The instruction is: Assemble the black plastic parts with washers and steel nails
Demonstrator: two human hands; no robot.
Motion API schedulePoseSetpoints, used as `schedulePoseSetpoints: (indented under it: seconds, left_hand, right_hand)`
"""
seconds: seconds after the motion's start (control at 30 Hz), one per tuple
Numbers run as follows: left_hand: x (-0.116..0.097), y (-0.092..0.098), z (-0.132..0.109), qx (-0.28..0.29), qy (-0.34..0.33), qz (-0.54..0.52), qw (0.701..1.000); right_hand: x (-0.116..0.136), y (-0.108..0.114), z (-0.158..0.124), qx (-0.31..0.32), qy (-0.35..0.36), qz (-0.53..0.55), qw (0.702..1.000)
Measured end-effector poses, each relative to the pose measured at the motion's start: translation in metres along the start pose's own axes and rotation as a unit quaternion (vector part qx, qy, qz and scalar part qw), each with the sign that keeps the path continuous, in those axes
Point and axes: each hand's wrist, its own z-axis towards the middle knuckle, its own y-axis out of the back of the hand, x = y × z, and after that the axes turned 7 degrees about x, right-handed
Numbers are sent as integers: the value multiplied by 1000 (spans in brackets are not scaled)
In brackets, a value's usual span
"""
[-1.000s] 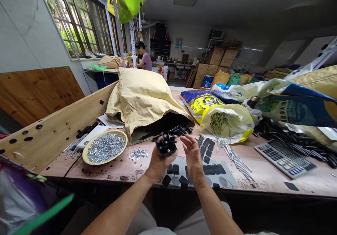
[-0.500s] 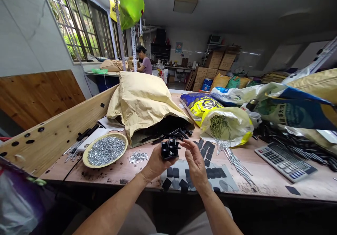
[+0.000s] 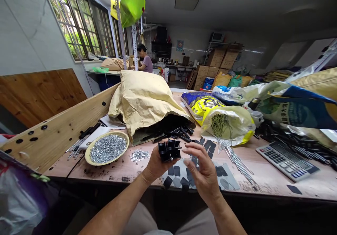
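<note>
My left hand is shut on a small cluster of black plastic parts, holding it up over the front of the wooden workbench. My right hand is just to the right, fingers spread and reaching toward the cluster. Its fingertips seem close to the parts, though I cannot tell if they touch, and it holds nothing. Below both hands lies a grey sheet with black rubber pads. A small scatter of steel washers sits left of my left hand.
A tan kraft paper sack spills black parts. Nearby are a washer-filled bowl, a nail sack, steel rods and a calculator. A raised wooden board edges the bench's left. A co-worker sits far back.
The black cluster has turned in my left hand and shifted slightly right. My right hand has moved lower and closer to it, and the view has steadied.
</note>
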Motion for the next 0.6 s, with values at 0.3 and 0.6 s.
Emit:
schedulePoseSetpoints:
  seconds: [0.3,0.6]
  left_hand:
    - [-10,-6,-4,31,-95,15,995]
    - [-14,-8,-7,28,-140,109,984]
  right_hand:
    - [20,2,-1,11,130,-176,976]
    - [13,9,-5,-38,159,-243,956]
